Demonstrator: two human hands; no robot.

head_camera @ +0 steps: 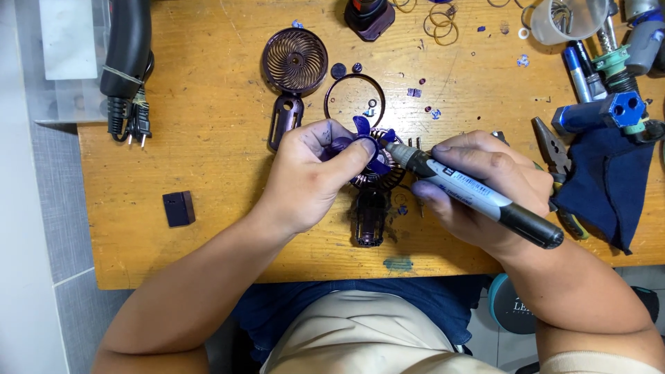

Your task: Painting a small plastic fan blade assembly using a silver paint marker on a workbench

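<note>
My left hand pinches a small blue fan blade over the open body of a dark purple handheld fan lying on the wooden table. My right hand grips a black and grey marker pen, its tip touching the blade near my left fingertips. The fan's handle points toward me. Its round front grille and a dark ring lie apart just beyond my hands.
Pliers, a dark blue cloth and blue tools crowd the right side. A black hot-air tool with a plug lies far left. A small dark block sits near the left front. Rubber bands and small bits lie at the back.
</note>
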